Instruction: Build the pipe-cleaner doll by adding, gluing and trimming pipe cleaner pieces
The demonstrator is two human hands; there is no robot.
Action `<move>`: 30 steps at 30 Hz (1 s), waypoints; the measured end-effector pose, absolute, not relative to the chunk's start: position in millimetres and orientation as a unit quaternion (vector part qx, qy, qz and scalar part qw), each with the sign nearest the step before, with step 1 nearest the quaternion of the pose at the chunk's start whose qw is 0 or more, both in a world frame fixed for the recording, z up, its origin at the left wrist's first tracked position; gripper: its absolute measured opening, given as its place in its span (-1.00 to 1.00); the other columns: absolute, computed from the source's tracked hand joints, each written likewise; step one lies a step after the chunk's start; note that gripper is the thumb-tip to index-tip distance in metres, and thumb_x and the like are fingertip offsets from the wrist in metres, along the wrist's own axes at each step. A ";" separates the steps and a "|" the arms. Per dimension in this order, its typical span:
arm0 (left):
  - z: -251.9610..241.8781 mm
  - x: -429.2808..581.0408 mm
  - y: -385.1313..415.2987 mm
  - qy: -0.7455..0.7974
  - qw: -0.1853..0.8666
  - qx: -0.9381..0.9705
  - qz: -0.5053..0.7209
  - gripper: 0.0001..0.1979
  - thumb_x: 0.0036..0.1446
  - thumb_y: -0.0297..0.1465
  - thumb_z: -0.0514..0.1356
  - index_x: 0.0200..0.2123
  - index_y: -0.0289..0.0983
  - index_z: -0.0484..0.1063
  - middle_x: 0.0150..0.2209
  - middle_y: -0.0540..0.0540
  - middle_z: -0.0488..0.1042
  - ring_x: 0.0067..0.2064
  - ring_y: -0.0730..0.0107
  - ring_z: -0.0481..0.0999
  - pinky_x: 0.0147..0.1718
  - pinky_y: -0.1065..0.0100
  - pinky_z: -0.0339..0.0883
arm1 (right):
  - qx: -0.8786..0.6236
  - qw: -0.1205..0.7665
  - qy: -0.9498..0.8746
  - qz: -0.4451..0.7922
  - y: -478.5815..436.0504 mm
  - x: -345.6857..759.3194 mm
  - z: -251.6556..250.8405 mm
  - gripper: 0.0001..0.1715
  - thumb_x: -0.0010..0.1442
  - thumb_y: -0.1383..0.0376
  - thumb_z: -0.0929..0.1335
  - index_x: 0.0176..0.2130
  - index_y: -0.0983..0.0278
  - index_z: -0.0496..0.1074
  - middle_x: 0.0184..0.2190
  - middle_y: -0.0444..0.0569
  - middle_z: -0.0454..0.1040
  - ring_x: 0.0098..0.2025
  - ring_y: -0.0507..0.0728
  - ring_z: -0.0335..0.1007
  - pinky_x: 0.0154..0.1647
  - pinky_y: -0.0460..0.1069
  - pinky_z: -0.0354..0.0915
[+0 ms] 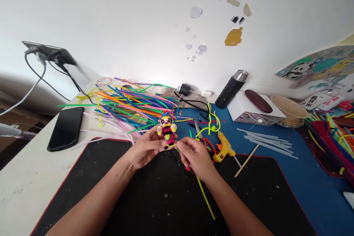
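Observation:
My left hand [148, 148] is closed around the lower side of a small doll [167, 131] made of coloured pipe cleaners, with a blue and red hat, white paws and a magenta body. The doll stands upright in the fingers, above the black mat. My right hand [195, 155] pinches at the doll's base, where a short yellow pipe cleaner [172, 145] runs between thumb and forefinger. Below that hand, a longer yellow-green pipe cleaner [206, 199] lies slanting across the mat; its upper end is hidden by the hand.
Loose pipe cleaners [132, 99] pile up behind my left hand, near a phone [65, 129]. On the right are pliers [199, 129], a yellow glue gun [223, 148], a wooden stick [247, 160], glue sticks [268, 142], a thermos [231, 89] and a white box [246, 112].

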State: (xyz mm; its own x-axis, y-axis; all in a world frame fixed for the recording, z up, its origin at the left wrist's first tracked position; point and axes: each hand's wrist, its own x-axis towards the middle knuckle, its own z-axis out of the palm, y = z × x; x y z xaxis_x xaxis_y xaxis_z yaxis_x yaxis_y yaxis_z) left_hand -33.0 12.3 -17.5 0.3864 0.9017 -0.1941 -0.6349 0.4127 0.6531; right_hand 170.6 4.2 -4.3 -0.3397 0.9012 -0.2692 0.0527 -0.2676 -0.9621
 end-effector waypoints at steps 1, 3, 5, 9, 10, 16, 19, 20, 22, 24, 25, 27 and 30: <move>-16.4 -32.3 12.3 0.275 0.793 0.247 0.485 -0.55 -0.01 -0.58 0.52 -0.03 -0.28 0.59 -0.12 -0.18 0.72 -0.06 0.17 0.74 -0.07 0.35 0.60 | -0.473 0.329 -0.504 0.644 3.7 171.2 -5.3 -0.44 0.26 -0.19 0.44 -0.34 0.23 0.42 -0.65 -0.27 0.28 -0.67 -0.04 0.10 -0.63 -0.11 0.03; -14.3 -31.2 12.4 0.281 0.789 0.245 0.488 -0.54 -0.04 -0.57 0.54 -0.03 -0.27 0.60 -0.12 -0.18 0.72 -0.06 0.16 0.73 -0.07 0.34 0.60 | -0.480 0.326 -0.498 0.645 2.5 172.2 -6.4 -0.44 0.25 -0.20 0.44 -0.32 0.23 0.44 -0.64 -0.27 0.28 -0.67 -0.04 0.09 -0.65 -0.11 0.01; -12.6 -30.6 12.4 0.283 0.786 0.245 0.492 -0.55 -0.04 -0.56 0.54 -0.05 -0.27 0.61 -0.13 -0.17 0.71 -0.08 0.18 0.73 -0.09 0.36 0.59 | -0.486 0.322 -0.497 0.642 1.3 172.8 -6.2 -0.43 0.25 -0.20 0.45 -0.31 0.24 0.47 -0.65 -0.26 0.28 -0.67 -0.04 0.09 -0.66 -0.11 0.01; -10.7 -30.2 12.7 0.282 0.783 0.244 0.497 -0.55 -0.04 -0.56 0.54 -0.04 -0.26 0.62 -0.12 -0.15 0.70 -0.14 0.26 0.72 -0.11 0.38 0.57 | -0.492 0.321 -0.498 0.637 -0.4 173.0 -5.1 -0.41 0.24 -0.22 0.45 -0.30 0.25 0.49 -0.65 -0.26 0.28 -0.68 -0.03 0.11 -0.66 -0.11 0.01; -10.6 -30.2 12.8 0.282 0.784 0.241 0.498 -0.54 -0.03 -0.56 0.54 -0.03 -0.26 0.61 -0.11 -0.15 0.70 -0.14 0.27 0.71 -0.10 0.37 0.58 | -0.492 0.322 -0.499 0.636 -0.8 173.0 -5.1 -0.41 0.24 -0.23 0.44 -0.30 0.25 0.49 -0.65 -0.26 0.28 -0.68 -0.03 0.11 -0.66 -0.11 0.02; -13.2 -31.6 14.2 0.295 0.785 0.222 0.497 -0.57 0.04 -0.56 0.50 0.00 -0.25 0.60 -0.11 -0.16 0.69 -0.12 0.25 0.72 -0.10 0.34 0.60 | -0.493 0.324 -0.504 0.631 -3.5 174.8 -8.7 -0.43 0.28 -0.20 0.43 -0.27 0.26 0.52 -0.66 -0.25 0.27 -0.68 -0.03 0.11 -0.65 -0.11 0.04; -14.2 -32.1 14.4 0.299 0.784 0.216 0.500 -0.58 0.06 -0.57 0.49 0.01 -0.26 0.59 -0.11 -0.16 0.70 -0.11 0.23 0.73 -0.09 0.33 0.61 | -0.493 0.326 -0.505 0.629 -4.3 175.7 -11.0 -0.43 0.28 -0.20 0.43 -0.26 0.26 0.53 -0.66 -0.26 0.27 -0.68 -0.04 0.11 -0.66 -0.12 0.04; -14.3 -32.1 14.4 0.302 0.783 0.214 0.500 -0.57 0.05 -0.57 0.49 0.01 -0.26 0.59 -0.11 -0.16 0.70 -0.11 0.23 0.73 -0.10 0.33 0.61 | -0.493 0.327 -0.505 0.628 -4.2 175.8 -11.4 -0.43 0.28 -0.20 0.43 -0.26 0.26 0.53 -0.66 -0.26 0.27 -0.68 -0.04 0.12 -0.66 -0.12 0.04; -14.1 -32.0 14.1 0.307 0.781 0.213 0.499 -0.56 0.04 -0.56 0.50 0.00 -0.26 0.59 -0.12 -0.15 0.69 -0.12 0.23 0.73 -0.10 0.34 0.61 | -0.494 0.326 -0.505 0.628 -3.9 175.9 -11.7 -0.42 0.28 -0.20 0.43 -0.26 0.26 0.53 -0.66 -0.26 0.27 -0.68 -0.04 0.11 -0.67 -0.12 0.03; -13.7 -31.7 13.9 0.309 0.780 0.218 0.498 -0.57 0.02 -0.55 0.52 -0.02 -0.26 0.59 -0.14 -0.14 0.69 -0.11 0.22 0.73 -0.11 0.34 0.60 | -0.493 0.326 -0.506 0.628 -3.5 175.9 -11.5 -0.42 0.29 -0.20 0.43 -0.26 0.26 0.52 -0.66 -0.26 0.27 -0.68 -0.04 0.11 -0.67 -0.12 0.02; -13.5 -31.6 13.8 0.308 0.781 0.222 0.497 -0.57 0.01 -0.55 0.53 -0.03 -0.26 0.59 -0.14 -0.14 0.69 -0.10 0.21 0.72 -0.12 0.34 0.59 | -0.493 0.326 -0.506 0.628 -3.4 175.9 -11.3 -0.43 0.29 -0.20 0.43 -0.26 0.26 0.52 -0.66 -0.26 0.27 -0.68 -0.04 0.11 -0.67 -0.12 0.02; -13.2 -31.5 13.8 0.306 0.782 0.229 0.493 -0.57 -0.01 -0.54 0.54 -0.05 -0.26 0.59 -0.14 -0.14 0.68 -0.10 0.20 0.72 -0.12 0.34 0.57 | -0.494 0.326 -0.506 0.627 -3.6 176.0 -11.3 -0.43 0.30 -0.19 0.43 -0.26 0.27 0.53 -0.66 -0.25 0.27 -0.68 -0.05 0.11 -0.66 -0.12 0.02; -13.0 -31.5 14.0 0.309 0.782 0.231 0.490 -0.55 -0.03 -0.54 0.55 -0.04 -0.25 0.59 -0.12 -0.14 0.68 -0.10 0.23 0.71 -0.12 0.34 0.55 | -0.496 0.324 -0.505 0.628 -4.3 176.1 -11.7 -0.43 0.30 -0.19 0.43 -0.26 0.27 0.53 -0.65 -0.25 0.27 -0.68 -0.05 0.12 -0.66 -0.12 0.02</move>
State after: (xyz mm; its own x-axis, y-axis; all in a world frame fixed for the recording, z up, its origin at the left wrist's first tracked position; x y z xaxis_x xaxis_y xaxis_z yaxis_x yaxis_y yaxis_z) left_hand -31.5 14.0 -13.0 0.3293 0.9083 -0.2579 -0.6228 0.4143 0.6637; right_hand 176.1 -4.3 -11.7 -0.2990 0.9074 -0.2952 0.0943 -0.2797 -0.9554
